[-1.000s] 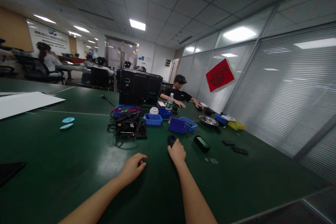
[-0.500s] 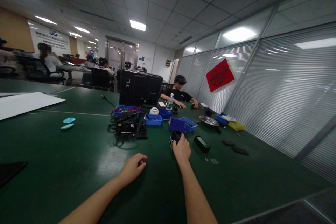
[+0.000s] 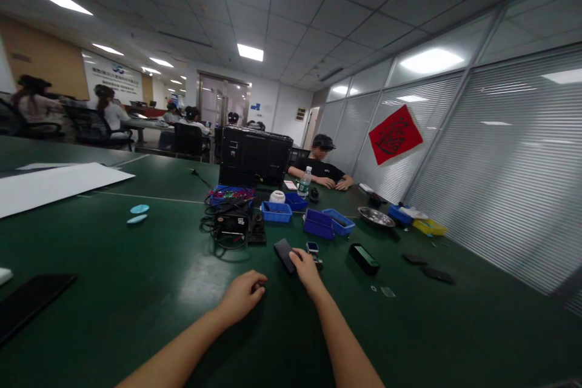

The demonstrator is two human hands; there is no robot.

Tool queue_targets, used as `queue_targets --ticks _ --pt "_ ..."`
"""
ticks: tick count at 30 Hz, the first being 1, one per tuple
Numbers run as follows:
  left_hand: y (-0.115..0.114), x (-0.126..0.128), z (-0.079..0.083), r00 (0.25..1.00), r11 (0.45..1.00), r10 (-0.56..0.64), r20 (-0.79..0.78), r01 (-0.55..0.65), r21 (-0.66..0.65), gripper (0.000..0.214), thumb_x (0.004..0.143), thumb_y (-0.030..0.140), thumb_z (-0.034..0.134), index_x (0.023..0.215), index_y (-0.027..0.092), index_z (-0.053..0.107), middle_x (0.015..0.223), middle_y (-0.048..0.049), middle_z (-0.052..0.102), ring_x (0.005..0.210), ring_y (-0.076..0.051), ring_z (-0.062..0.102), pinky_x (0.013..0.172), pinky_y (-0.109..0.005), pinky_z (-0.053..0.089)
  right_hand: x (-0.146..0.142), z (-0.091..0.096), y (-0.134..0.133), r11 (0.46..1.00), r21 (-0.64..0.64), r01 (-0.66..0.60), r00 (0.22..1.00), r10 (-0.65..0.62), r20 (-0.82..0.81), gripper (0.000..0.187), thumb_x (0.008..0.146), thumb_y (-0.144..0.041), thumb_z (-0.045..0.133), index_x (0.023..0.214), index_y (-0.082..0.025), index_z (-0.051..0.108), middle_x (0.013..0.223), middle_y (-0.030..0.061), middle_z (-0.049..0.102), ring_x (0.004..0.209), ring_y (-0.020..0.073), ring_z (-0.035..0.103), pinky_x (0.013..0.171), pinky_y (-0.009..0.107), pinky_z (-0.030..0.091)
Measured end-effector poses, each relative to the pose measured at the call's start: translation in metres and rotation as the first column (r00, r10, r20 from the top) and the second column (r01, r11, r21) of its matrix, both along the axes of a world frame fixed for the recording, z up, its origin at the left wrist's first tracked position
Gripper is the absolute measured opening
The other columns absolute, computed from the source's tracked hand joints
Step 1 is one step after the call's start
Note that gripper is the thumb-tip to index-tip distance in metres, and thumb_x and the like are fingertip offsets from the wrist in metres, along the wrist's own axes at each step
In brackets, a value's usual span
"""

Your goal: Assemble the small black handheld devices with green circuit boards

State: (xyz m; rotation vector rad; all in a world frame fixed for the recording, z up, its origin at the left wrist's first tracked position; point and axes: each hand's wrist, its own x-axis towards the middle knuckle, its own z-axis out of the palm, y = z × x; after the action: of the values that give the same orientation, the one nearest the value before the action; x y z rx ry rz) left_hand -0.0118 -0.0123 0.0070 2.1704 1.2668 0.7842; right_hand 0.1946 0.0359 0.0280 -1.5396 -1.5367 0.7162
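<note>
My right hand [image 3: 305, 268] grips a black rectangular casing [image 3: 284, 254] by its right side, tilted above the table. Just behind that hand, a small device with a little screen [image 3: 312, 247] stands on the table, partly covered by my fingers. My left hand [image 3: 243, 296] rests to the left of the casing, apart from it, fingers curled in and nothing visible in them. To the right lies a black open case with a green inside [image 3: 364, 259]. A small ring [image 3: 373, 288] and a clear flat piece [image 3: 388, 292] lie in front of it.
Blue bins [image 3: 319, 223], a tangle of cables by a black box [image 3: 231, 227], a white ball [image 3: 277, 196] and a bottle [image 3: 304, 182] stand farther back. A metal bowl [image 3: 376, 217] and flat black pieces [image 3: 437, 274] lie right. Another person [image 3: 324, 173] sits opposite.
My right hand has moved the black casing left and nearer, away from the small screened device, which now shows. My left hand stays curled on the table. The view has shifted slightly left.
</note>
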Motion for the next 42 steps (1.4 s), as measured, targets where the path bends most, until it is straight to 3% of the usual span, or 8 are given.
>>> queue_targets --ticks 9,17,21,26,31,34,37,42 --pt "-0.003 0.000 0.005 1.000 1.000 -0.003 0.004 0.003 -0.005 0.027 0.074 0.023 0.044 0.096 0.021 0.059 0.090 -0.0021 0.060 0.080 -0.014 0.054 0.076 -0.024 0.040 -0.002 0.004 -0.010 0.995 0.049 0.087 0.845 -0.100 0.525 0.041 0.082 -0.035 0.037 0.113 -0.014 0.053 0.113 0.0101 0.056 0.104 0.0212 0.050 0.089 0.029 0.036" --pt "-0.002 0.000 0.002 0.999 1.000 0.000 0.039 0.000 -0.004 0.030 0.073 0.021 0.046 0.101 0.021 0.057 0.093 -0.0024 0.059 0.079 -0.013 0.055 0.077 -0.025 0.042 -0.008 0.010 -0.015 0.993 0.009 0.117 0.793 -0.099 0.602 0.049 0.073 -0.029 0.051 0.120 -0.015 0.048 0.116 0.0101 0.053 0.107 0.0232 0.047 0.090 0.031 0.036" --pt "0.001 0.000 -0.001 0.983 0.986 0.139 0.118 -0.148 0.075 0.057 0.067 0.019 0.052 0.123 0.022 0.041 0.122 -0.0054 0.047 0.104 -0.018 0.049 0.093 -0.032 0.037 -0.010 0.018 -0.022 0.982 -0.031 -0.187 0.882 0.182 0.436 0.043 0.066 -0.014 0.052 0.109 -0.017 0.057 0.109 0.0056 0.058 0.102 0.0190 0.052 0.091 0.028 0.036" --pt "0.007 -0.004 -0.008 0.986 0.983 0.143 0.080 -0.151 0.103 0.077 0.060 0.025 0.063 0.131 0.019 0.031 0.133 -0.0070 0.039 0.122 -0.021 0.034 0.103 -0.035 0.026 -0.013 0.027 -0.032 0.854 -0.065 -0.516 0.838 0.519 0.170 0.040 0.066 -0.027 0.060 0.104 -0.018 0.059 0.100 0.0027 0.063 0.091 0.0176 0.057 0.083 0.028 0.042" --pt "0.006 -0.005 -0.007 0.997 0.995 0.075 0.003 -0.075 0.066 0.062 0.063 0.025 0.061 0.123 0.022 0.043 0.124 -0.0050 0.050 0.113 -0.021 0.044 0.099 -0.034 0.030 0.005 0.029 -0.019 0.994 0.109 -0.008 0.960 -0.023 0.278 0.032 0.078 -0.034 0.045 0.099 -0.015 0.060 0.095 0.0076 0.063 0.087 0.0194 0.056 0.078 0.029 0.043" --pt "0.004 -0.006 -0.004 0.997 0.996 0.079 -0.002 -0.079 0.040 0.057 0.066 0.024 0.058 0.122 0.023 0.045 0.122 -0.0041 0.052 0.110 -0.020 0.047 0.097 -0.033 0.032 0.025 0.027 -0.012 0.940 0.210 0.269 0.777 -0.341 0.530 0.036 0.079 -0.037 0.044 0.106 -0.016 0.056 0.107 0.0115 0.057 0.100 0.0247 0.050 0.084 0.034 0.038" --pt "0.004 -0.006 -0.003 0.996 0.995 0.088 0.000 -0.088 0.038 0.054 0.067 0.021 0.056 0.120 0.022 0.046 0.121 -0.0035 0.053 0.109 -0.019 0.047 0.097 -0.032 0.032 0.035 0.020 -0.009 0.923 0.117 0.367 0.626 -0.338 0.703 0.053 0.076 -0.048 0.047 0.113 -0.011 0.050 0.108 0.0180 0.055 0.100 0.0314 0.049 0.080 0.041 0.039" --pt "0.003 -0.006 -0.002 0.996 0.995 0.086 -0.013 -0.086 0.040 0.053 0.068 0.021 0.054 0.120 0.022 0.045 0.120 -0.0032 0.053 0.108 -0.019 0.047 0.096 -0.032 0.033 0.036 0.010 -0.008 0.934 -0.084 0.347 0.632 -0.167 0.757 0.042 0.078 -0.044 0.044 0.102 -0.011 0.054 0.100 0.0176 0.059 0.094 0.0293 0.054 0.071 0.038 0.043"
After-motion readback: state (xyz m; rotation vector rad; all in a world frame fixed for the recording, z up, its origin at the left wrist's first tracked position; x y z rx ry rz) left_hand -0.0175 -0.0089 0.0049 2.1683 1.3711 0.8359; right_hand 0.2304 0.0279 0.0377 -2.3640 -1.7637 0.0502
